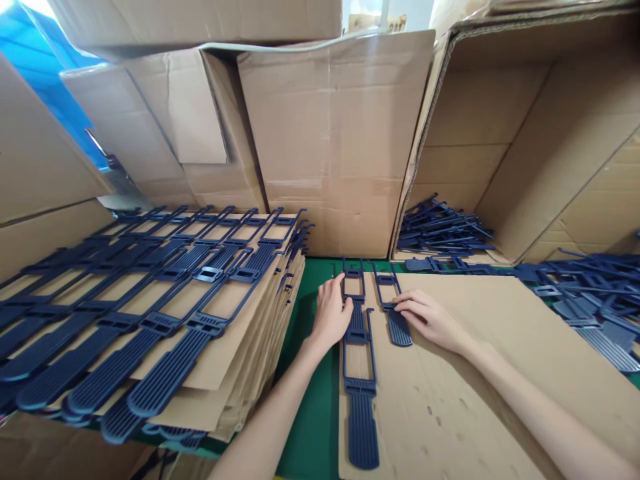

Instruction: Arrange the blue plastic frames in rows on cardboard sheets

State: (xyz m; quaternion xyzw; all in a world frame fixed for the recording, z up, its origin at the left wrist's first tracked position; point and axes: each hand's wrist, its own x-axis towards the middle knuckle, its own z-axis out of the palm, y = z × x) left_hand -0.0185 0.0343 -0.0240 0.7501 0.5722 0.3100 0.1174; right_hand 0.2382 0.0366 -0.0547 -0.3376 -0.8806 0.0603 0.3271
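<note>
My left hand [331, 312] is curled at the left edge of a dark blue plastic piece [356, 321], its thumb and forefinger on the frame. This piece has a ribbed tongue and an open rectangular frame with hooked ends. Below it lies a matching piece [363, 427], ribbed end toward me, on a cardboard sheet [450, 407]. My right hand [431, 319] has its fingers together on another such blue piece [400, 328], just right of the first. The fingertips cover part of that piece's middle.
On the left stands a stack of cardboard sheets [250, 380] with rows of blue pieces [170, 373]. An open carton [500, 160] at the back right holds a heap of blue pieces [445, 227]. More loose pieces [595, 300] lie at far right. Tall cartons [335, 147] wall the back.
</note>
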